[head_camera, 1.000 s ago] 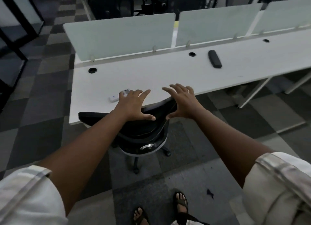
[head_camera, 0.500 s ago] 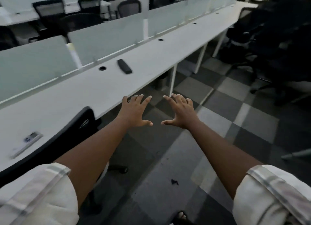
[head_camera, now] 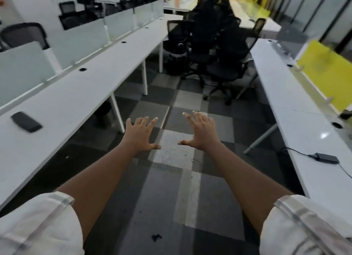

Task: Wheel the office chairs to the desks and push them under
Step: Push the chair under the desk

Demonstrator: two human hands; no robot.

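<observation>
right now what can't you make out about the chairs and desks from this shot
Head view, the only one:
- Cluster of chairs: dark and overlapping, so their count and which wheels belong to which cannot be told.
- Left desk: its near end is cut off by the frame edge.
- Dark flat object on the left desk: motion-blurred, unidentifiable.
- Yellow panel on the right desk: smeared by blur.
- Left hand and right hand: spread, holding nothing.

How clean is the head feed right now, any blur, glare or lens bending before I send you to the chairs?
Head view: the yellow divider and black remote are smeared by motion blur; both desks bow outward from the wide lens; a small glare spot sits on the right desk; the chair cluster is dim, detail lost.
</observation>
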